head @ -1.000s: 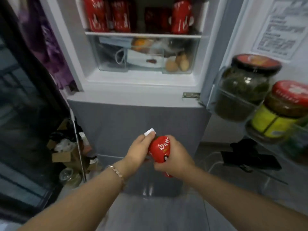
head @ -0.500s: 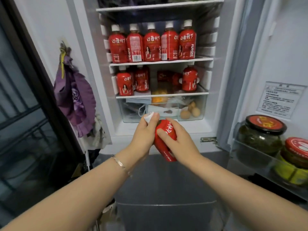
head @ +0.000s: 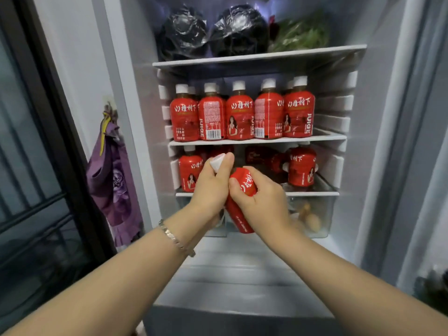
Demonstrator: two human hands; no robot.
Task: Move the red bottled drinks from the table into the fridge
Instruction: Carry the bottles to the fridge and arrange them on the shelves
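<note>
Holds a red bottle point(head: 238, 217) tilted at frame centre, before the open fridge point(head: 378, 166). Curls fingers of left hand point(head: 211, 187) round its white cap point(head: 217, 162), fingers of right hand point(head: 261, 202) round its body. Behind, more bottles point(head: 240, 117) on two middle shelves.

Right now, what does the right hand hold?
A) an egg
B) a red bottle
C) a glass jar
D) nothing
B: the right hand has its fingers curled round the body of the red bottle, which is tilted in front of the lower shelf.
</note>
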